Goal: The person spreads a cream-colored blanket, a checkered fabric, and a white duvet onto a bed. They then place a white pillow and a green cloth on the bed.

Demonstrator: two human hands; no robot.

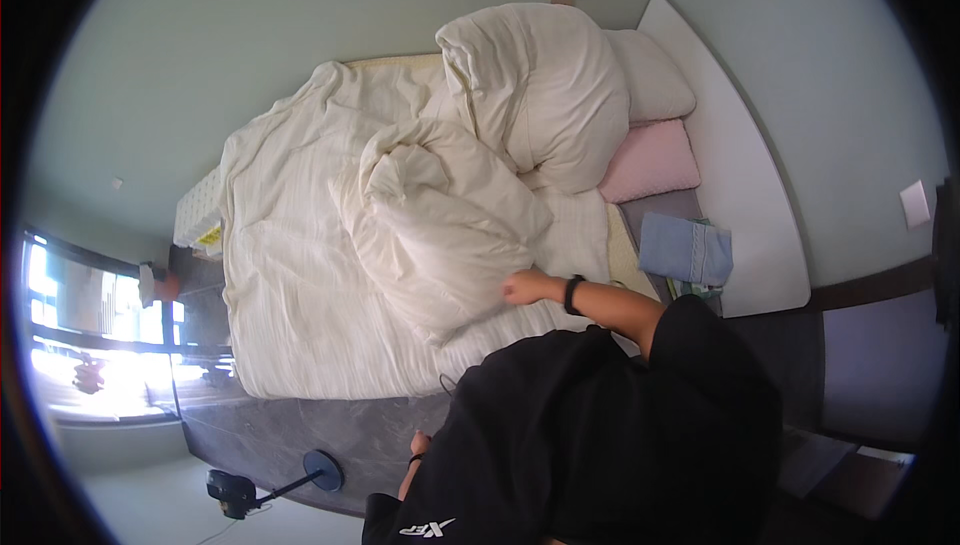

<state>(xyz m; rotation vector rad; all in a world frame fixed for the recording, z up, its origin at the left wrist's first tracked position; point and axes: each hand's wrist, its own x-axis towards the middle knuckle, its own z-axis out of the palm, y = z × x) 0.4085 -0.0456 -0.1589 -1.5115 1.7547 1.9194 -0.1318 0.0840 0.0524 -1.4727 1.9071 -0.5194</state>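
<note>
- Right hand (521,287), outstretched, meets the puffy, creased white quilt (450,230); fingers curled, pinch unclear.
- Left hand (421,442) hangs apart from the quilt; its fingers, we cannot tell.

Daylight glares blown-out white through the window (105,375) beyond the foot edge of the bed (275,355); soft shadows mark the duvet (450,235); the floor (290,430) is dimmer; fisheye distortion curves the headboard (740,175) inside a black rim.
</note>
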